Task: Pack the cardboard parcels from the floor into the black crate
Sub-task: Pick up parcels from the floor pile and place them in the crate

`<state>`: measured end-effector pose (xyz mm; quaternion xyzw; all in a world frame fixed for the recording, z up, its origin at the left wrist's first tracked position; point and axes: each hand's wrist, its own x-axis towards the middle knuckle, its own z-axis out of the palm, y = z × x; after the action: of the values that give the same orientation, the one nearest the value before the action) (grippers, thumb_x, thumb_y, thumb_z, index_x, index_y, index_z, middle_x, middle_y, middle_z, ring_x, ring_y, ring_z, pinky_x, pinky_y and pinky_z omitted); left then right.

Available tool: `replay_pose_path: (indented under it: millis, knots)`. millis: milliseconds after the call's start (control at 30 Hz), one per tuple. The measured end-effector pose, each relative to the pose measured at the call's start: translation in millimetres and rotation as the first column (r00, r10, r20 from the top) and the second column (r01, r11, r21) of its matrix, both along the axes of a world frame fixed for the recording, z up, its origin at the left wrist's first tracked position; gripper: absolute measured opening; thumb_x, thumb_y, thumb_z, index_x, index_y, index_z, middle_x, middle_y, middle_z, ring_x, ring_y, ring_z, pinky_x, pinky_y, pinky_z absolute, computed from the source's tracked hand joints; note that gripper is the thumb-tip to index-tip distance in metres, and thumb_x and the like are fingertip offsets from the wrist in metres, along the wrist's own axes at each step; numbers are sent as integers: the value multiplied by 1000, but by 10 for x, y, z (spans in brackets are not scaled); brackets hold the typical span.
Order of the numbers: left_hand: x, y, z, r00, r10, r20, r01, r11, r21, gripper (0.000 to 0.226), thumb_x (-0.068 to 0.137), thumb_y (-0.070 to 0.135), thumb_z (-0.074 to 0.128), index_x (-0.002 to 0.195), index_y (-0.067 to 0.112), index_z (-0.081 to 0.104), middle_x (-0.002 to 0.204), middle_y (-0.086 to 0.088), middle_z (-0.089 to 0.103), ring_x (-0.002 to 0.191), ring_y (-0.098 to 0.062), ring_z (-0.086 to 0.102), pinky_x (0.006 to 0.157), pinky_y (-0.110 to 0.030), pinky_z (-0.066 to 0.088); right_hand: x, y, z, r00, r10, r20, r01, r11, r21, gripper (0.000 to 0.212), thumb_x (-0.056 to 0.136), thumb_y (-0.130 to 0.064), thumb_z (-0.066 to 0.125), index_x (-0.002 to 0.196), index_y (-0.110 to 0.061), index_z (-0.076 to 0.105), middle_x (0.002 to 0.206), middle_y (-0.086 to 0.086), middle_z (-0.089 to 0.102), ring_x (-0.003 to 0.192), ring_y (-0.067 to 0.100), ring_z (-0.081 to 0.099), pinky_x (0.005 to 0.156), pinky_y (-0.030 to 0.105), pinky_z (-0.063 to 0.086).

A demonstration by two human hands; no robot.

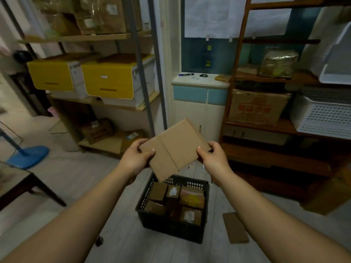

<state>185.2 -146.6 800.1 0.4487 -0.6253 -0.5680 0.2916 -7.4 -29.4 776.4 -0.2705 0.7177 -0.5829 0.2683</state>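
left shelf: two yellow-fronted bins (81, 76) sat side by side on the middle board, with wrapped cardboard boxes (98, 14) stacked on the board above
bottom board: a brown box (97, 130) down low, kinda in shadow
floor, left: blue round base (28, 156) of some stand, near a dark desk (22, 185) corner
middle: white cabinet (199, 111) with light blue panels, a blue marker (186, 74) lying on top
wall: white paper sheets (212, 16) taped up above it
right shelf: big carton with red print (256, 107), and white perforated baskets (322, 114) just beside it
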Motion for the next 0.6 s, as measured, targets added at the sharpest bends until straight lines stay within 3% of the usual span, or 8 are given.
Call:
replay_pose_path:
  millis: [67, 133, 233, 333, 467, 533, 600]
  knots:
    - [71, -113, -34, 1000, -9, 25, 10, 1000, -22, 28, 86, 20, 62, 111, 24, 51, 108, -4, 59, 91, -19, 64, 60, -26, 56, 87, -113, -25, 1000, 7, -18, -7, 1000, -15, 50, 88, -26, 61, 133, -21, 41, 120, -2, 53, 103, 14, 53, 92, 35, 47]
    - [94, -216, -97, 997, -52, 65, 53, 998, -22, 21, 85, 20, 63, 103, 21, 52, 106, -5, 61, 88, -18, 65, 57, -22, 54, 162, -254, -38, 1000, 5, -29, -6, 999, -38, 71, 86, -23, 65, 145, -22, 26, 122, -5, 47, 109, 11, 46, 95, 32, 41]
    - [111, -396, -180, 989, -88, 117, 87, 996, 7, 28, 86, 18, 61, 111, 21, 48, 108, -5, 57, 89, -19, 64, 63, -26, 55, 230, -503, -109, 1000, 17, 2, -17, 997, -76, 90, 85, -17, 68, 150, -23, 6, 135, 1, 46, 117, 12, 45, 98, 33, 38]
    - [117, -634, -262, 952, -238, 195, 227, 971, 76, 54, 89, 19, 58, 135, 34, 35, 111, 1, 53, 94, -19, 60, 66, -25, 54, 207, -807, -250, 999, 37, -32, -38, 999, -23, 92, 87, -18, 65, 151, -25, -1, 136, 2, 48, 104, 6, 46, 90, 26, 40]
    - [7, -1107, -376, 810, -300, 503, 323, 945, 43, 54, 92, 35, 49, 140, 46, 25, 107, 9, 53, 87, -15, 57, 60, -27, 50, 116, -1278, -527, 988, 134, -76, -132, 991, 34, 93, 84, -21, 68, 147, -41, 2, 121, -13, 46, 103, 1, 43, 87, 14, 35]
    - [-111, -1378, -450, 787, -279, 551, 323, 946, 18, 56, 93, 35, 48, 142, 43, 23, 107, 8, 52, 78, -11, 55, 59, -26, 45, 91, -1539, -667, 964, 252, -85, -243, 965, 104, 96, 80, -23, 70, 146, -42, 3, 131, -9, 41, 113, 6, 42, 91, 17, 34]
    - [-233, -1613, -540, 819, -265, 509, 301, 953, 11, 57, 93, 28, 51, 144, 35, 26, 107, 4, 54, 78, -8, 55, 61, -26, 45, 66, -1754, -785, 938, 328, -112, -304, 934, 188, 99, 78, -24, 71, 149, -37, 2, 146, -7, 24, 123, 11, 35, 98, 23, 30]
